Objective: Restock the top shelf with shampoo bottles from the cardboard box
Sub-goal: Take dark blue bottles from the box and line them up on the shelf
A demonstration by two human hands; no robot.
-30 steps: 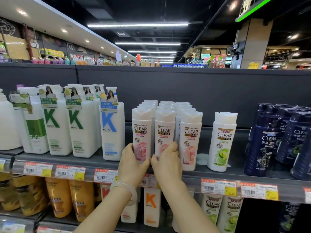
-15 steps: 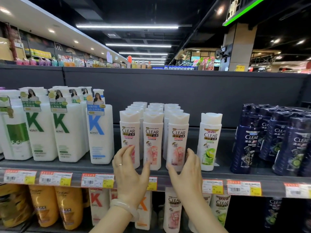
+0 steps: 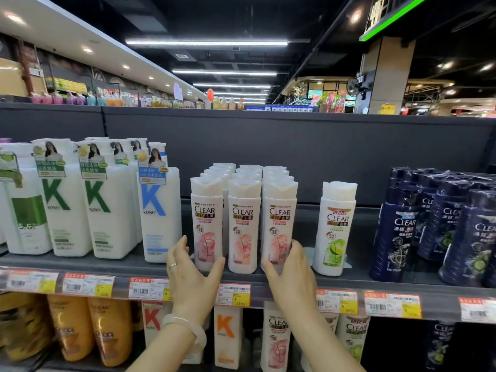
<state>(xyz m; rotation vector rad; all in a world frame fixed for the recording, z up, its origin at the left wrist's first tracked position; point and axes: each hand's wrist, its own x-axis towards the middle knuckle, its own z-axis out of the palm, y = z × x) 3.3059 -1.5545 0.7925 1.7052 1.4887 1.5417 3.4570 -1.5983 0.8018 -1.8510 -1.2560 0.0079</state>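
Three rows of white shampoo bottles with pink labels stand on the top shelf (image 3: 359,276). Their front bottles are the left one (image 3: 206,218), the middle one (image 3: 243,224) and the right one (image 3: 279,218). My left hand (image 3: 192,275) holds the base of the left front bottle, fingers on its left side and thumb across its front. My right hand (image 3: 291,269) grips the base of the right front bottle, thumb at the left and fingers on the right. The middle bottle stands untouched between them. The cardboard box is out of view.
A single green-label bottle (image 3: 335,226) stands just right of my right hand. Large white pump bottles (image 3: 161,210) crowd the left, navy bottles (image 3: 397,232) the right. A price-tag rail (image 3: 233,294) runs along the shelf's front edge; more bottles (image 3: 226,336) fill the shelf below.
My hands have spread apart from the left and middle front bottles. The left now holds the left bottle and the right holds the right bottle.
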